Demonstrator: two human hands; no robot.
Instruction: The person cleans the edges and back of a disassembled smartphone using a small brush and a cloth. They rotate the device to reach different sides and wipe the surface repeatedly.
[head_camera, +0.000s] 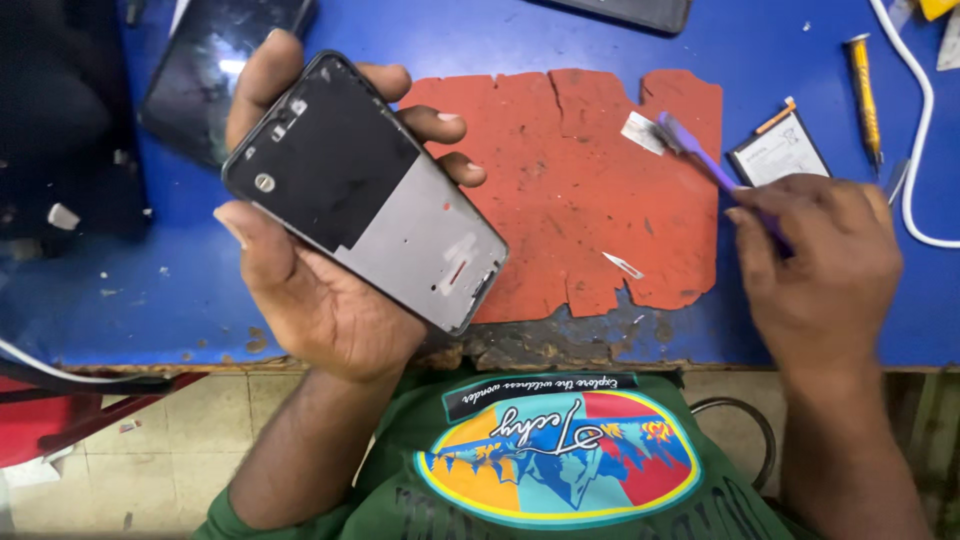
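Observation:
My left hand (310, 290) holds an opened phone frame (365, 190) tilted above the blue table's front edge, its black and grey inner side facing up. My right hand (815, 265) grips a purple plastic pry tool (700, 155) whose tip rests on a small white adhesive strip (642, 132) at the upper right of a torn red work mat (570, 190). A small white sliver (623, 265) lies on the mat near its lower edge.
A phone battery (780, 150) lies right of the mat, beside a yellow screwdriver (864, 95) and a white cable (925, 130). A dark phone screen (215, 65) lies at the back left. The blue table (130, 280) has a chipped front edge.

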